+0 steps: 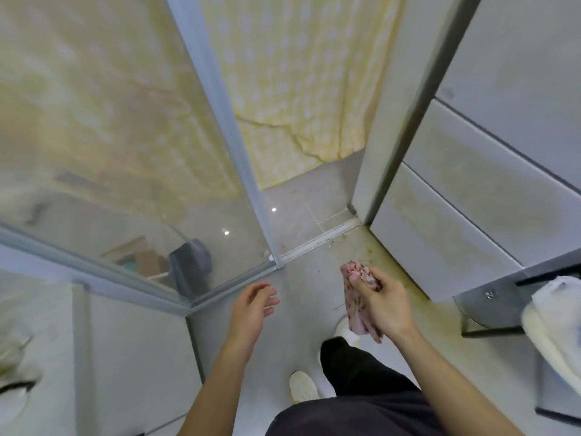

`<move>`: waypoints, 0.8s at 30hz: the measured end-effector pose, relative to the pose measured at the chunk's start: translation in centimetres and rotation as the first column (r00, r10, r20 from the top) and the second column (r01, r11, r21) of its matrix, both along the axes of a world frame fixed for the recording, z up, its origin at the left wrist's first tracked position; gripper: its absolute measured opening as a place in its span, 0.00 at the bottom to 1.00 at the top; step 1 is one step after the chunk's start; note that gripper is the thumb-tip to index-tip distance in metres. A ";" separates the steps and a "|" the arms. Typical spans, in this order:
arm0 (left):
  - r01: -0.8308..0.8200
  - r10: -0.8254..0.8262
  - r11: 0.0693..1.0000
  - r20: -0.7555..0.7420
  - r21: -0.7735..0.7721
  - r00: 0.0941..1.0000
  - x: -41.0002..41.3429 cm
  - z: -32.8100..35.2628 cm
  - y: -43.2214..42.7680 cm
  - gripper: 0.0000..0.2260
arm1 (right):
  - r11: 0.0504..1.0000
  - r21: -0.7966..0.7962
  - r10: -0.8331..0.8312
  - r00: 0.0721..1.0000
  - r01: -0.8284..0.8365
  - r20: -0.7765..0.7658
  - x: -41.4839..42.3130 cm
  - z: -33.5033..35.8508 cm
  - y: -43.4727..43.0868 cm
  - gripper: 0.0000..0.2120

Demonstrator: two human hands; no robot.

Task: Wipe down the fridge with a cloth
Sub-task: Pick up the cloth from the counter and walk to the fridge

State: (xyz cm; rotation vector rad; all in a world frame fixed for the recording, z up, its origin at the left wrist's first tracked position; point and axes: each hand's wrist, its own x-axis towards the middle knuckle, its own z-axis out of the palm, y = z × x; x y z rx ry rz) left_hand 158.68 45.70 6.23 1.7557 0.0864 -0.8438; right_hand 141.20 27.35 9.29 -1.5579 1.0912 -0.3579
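The pale grey fridge [465, 196] rises along the right side, its front split by dark seams into stacked doors or drawers. My right hand [382, 305] is shut on a bunched pink cloth with dark spots [356, 297], held in front of the fridge's lower front and a short way off it. My left hand [254, 305] hangs open and empty to the left, fingers spread, over the floor. A metal bracket [490, 305] juts out at the fridge's lower right.
A glass sliding door with a grey frame [226, 127] stands at left and centre, with a yellow dotted curtain [298, 73] behind it. A white cabinet [125, 357] fills the lower left. A white cloth [553, 325] lies at right. My legs and white shoes [303, 387] stand on grey floor tiles.
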 end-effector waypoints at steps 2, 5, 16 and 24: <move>0.057 -0.057 0.998 -0.006 -0.021 0.998 1.3 0.0 -3.2 0.06 | 1.000 -0.001 -0.024 1.000 0.024 0.001 1.1 -0.1 -2.0 0.06; 0.124 -0.121 0.990 0.037 -0.071 0.992 3.4 0.8 -8.2 0.06 | 0.998 -0.001 -0.062 0.997 0.062 0.037 3.2 0.2 -5.3 0.07; 0.564 -0.533 0.823 0.250 -0.072 0.809 9.2 4.4 -27.0 0.21 | 0.997 0.003 -0.073 0.988 0.073 0.135 9.0 3.3 -18.8 0.10; 0.891 -0.839 0.427 0.299 -0.155 0.454 9.2 6.3 -37.9 0.27 | 0.986 -0.036 -0.150 0.969 0.160 0.195 8.7 6.2 -23.7 0.13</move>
